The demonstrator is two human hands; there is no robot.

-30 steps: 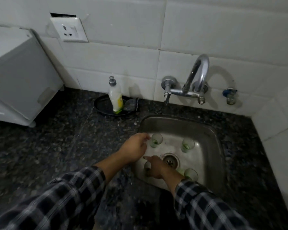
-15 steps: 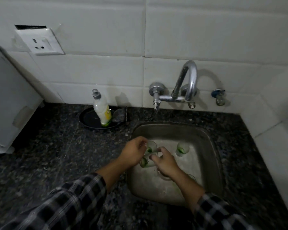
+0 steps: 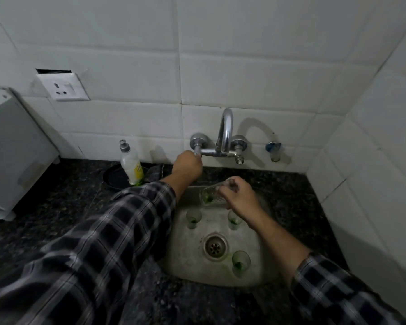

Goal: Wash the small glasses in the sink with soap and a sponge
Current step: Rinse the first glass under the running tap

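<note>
My right hand holds a small glass with green residue, tipped on its side above the back of the steel sink. My left hand is closed around the left tap handle of the chrome faucet. Three more small glasses stand upright in the basin: one at back left, one at back right partly behind my right wrist, one by the drain. A soap bottle stands on a dark plate, with a dark sponge-like pad beside it.
Dark speckled counter surrounds the sink. A grey-white appliance sits at the far left. A wall socket is on the white tiles above. A second small tap projects from the wall at right. The tiled side wall closes the right.
My right hand lifted one glass out of the basin and tipped it near the spout. My left hand left the glasses and reached up to the left tap handle.
</note>
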